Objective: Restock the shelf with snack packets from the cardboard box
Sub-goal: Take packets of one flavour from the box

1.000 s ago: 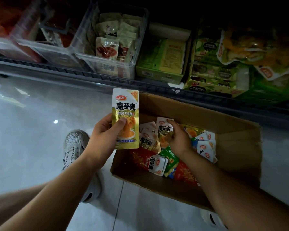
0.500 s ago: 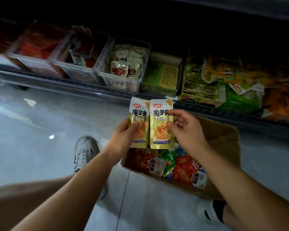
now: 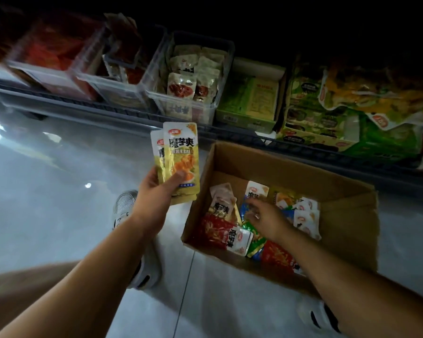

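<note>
Left hand [image 3: 156, 191]: clenched round two yellow konjac packets [image 3: 181, 152]; these are held upright and fanned, one half hidden behind the other, over the floor just beside the left wall of the cardboard box [image 3: 279, 164].
Right hand [image 3: 269, 218]: lowered into the box, fingertips on the loose packets near its middle; whether one is pinched cannot be told, the fingers being blurred.
Deciding relation: the remaining stock lies directly under and ahead of the right hand, which is judged the nearer; a white-topped packet [image 3: 257, 191] is seen just beyond the fingertips toward the back wall, its long axis run front to back.
Destination: the shelf [image 3: 132, 113] is set beyond the box's back wall.
Counts: two yellow packets held; two red packets [image 3: 215, 230] along the box's front edge; at least three blue-and-white packets [image 3: 305, 215] by the right wall; one green packet [image 3: 254, 237]; three clear bins [image 3: 181, 111] made out on the shelf.
</note>
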